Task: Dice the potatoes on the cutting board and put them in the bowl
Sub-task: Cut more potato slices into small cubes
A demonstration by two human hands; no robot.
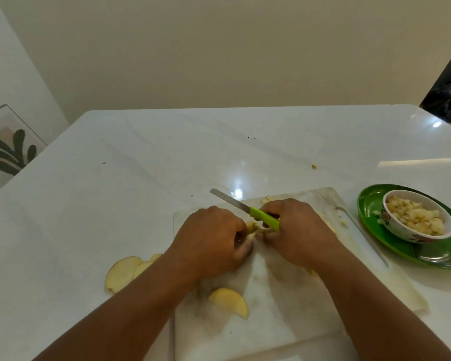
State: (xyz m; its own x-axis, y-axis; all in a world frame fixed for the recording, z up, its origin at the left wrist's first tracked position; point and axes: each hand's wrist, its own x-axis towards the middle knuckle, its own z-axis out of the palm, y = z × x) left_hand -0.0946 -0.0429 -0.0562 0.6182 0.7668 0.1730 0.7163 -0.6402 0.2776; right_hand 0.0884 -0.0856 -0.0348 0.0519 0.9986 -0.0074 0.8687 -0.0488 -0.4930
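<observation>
Your right hand [294,230] curls around the green handle of the knife [248,211], whose blade angles up and away to the left, off the food. Your left hand [214,238] curls over a small pale potato piece [253,229] held between both hands on the cutting board [284,316]. One potato slice [229,302] lies uncut on the board near your left forearm, and a few more slices [124,273] wait on the counter just beside the board's left edge. The bowl [417,217], standing on a green plate [391,246] to the right, already holds a good heap of dice. You look well past halfway, with several slices still to cut.
</observation>
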